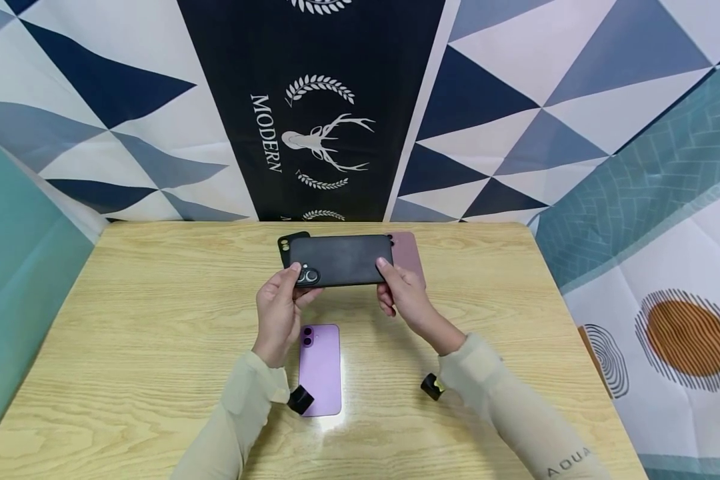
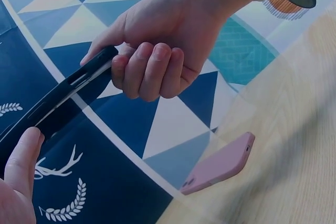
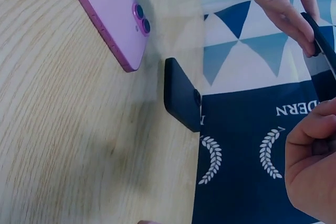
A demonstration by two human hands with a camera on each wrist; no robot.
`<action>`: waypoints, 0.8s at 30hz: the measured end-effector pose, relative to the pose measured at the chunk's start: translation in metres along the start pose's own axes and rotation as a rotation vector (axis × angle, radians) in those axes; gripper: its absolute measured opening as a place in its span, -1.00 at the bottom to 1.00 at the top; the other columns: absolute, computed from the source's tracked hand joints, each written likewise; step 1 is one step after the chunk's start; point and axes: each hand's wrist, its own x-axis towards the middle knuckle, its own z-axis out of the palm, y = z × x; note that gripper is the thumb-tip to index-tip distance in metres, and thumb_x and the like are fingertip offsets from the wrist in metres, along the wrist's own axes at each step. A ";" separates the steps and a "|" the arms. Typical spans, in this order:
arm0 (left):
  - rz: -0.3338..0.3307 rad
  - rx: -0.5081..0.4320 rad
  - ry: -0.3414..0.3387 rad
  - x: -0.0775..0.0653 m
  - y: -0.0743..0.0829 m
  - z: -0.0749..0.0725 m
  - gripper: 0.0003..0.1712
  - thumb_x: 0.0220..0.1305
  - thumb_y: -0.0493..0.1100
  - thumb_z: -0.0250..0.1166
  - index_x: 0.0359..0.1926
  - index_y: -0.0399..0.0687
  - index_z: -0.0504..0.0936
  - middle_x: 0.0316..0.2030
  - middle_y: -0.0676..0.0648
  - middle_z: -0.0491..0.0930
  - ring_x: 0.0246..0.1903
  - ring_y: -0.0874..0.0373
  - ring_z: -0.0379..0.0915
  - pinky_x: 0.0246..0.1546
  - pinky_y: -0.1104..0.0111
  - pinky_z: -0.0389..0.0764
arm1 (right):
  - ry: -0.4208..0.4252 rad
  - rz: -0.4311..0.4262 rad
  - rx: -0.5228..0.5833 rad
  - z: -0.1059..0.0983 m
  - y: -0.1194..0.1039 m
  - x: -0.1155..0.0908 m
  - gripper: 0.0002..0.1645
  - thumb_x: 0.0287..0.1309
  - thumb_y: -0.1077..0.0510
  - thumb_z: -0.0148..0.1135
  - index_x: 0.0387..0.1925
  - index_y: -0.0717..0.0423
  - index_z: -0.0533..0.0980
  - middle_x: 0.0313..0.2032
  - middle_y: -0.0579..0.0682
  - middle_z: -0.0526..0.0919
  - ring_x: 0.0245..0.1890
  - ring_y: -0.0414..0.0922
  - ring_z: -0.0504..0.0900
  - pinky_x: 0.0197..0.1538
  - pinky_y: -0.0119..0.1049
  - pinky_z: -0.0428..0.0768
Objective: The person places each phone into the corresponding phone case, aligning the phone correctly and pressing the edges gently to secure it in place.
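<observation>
Both hands hold a phone in a black case [image 1: 342,260] above the table, lying sideways with its camera lenses at the left end. My left hand [image 1: 279,310] pinches the left end beside the lenses. At the other end my right hand [image 1: 407,293] grips with the thumb on top and the fingers curled below, as the left wrist view shows. A purple phone [image 1: 320,373] lies back up on the table below the hands. Behind the held phone are a pink phone case [image 1: 409,253] and another black case [image 1: 285,248], both partly hidden; whether they contain phones I cannot tell.
The wooden table [image 1: 156,347] ends at a patterned cloth backdrop [image 1: 330,40] just behind the cases. Dark wrist devices [image 1: 301,400] are worn at both sleeves; the left one overlaps the purple phone in the head view.
</observation>
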 end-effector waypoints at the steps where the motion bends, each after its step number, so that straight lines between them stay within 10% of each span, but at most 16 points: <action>1: -0.014 0.015 0.019 -0.005 0.009 0.008 -0.64 0.19 -0.07 0.14 -0.26 -0.37 0.47 -0.35 -0.18 0.58 -0.40 0.07 0.61 -0.33 0.33 0.60 | 0.008 -0.004 0.008 0.001 0.000 0.000 -0.49 0.29 -0.08 -0.20 -0.64 0.19 0.18 -0.85 -0.09 0.20 -0.90 -0.21 0.20 -0.76 -0.42 0.19; 7: -0.090 0.018 0.074 -0.013 0.029 0.023 -0.73 0.21 -0.10 0.13 -0.30 -0.29 0.46 -0.41 -0.07 0.58 -0.45 0.19 0.61 -0.33 0.40 0.59 | 0.037 -0.018 0.049 0.006 0.002 0.001 -0.50 0.28 -0.09 -0.19 -0.64 0.16 0.17 -0.84 -0.11 0.18 -0.89 -0.23 0.18 -0.76 -0.44 0.16; 16: -0.025 -0.056 -0.048 0.013 -0.023 -0.023 -0.61 0.24 -0.08 0.08 -0.10 -0.36 0.41 -0.20 -0.25 0.52 -0.28 -0.03 0.59 -0.25 0.28 0.59 | 0.044 -0.056 0.152 0.012 0.002 0.003 -0.54 0.28 -0.03 -0.17 -0.66 0.14 0.18 -0.87 -0.14 0.17 -0.89 -0.25 0.15 -0.76 -0.46 0.14; 24: -0.079 -0.037 0.032 -0.011 0.029 0.021 -0.76 0.28 -0.18 0.02 -0.25 -0.32 0.44 -0.35 -0.10 0.56 -0.38 0.13 0.61 -0.31 0.38 0.60 | 0.032 -0.036 0.220 0.014 -0.001 0.001 -0.54 0.22 -0.02 -0.07 -0.70 0.15 0.27 -0.87 -0.12 0.25 -0.86 -0.23 0.20 -0.75 -0.45 0.19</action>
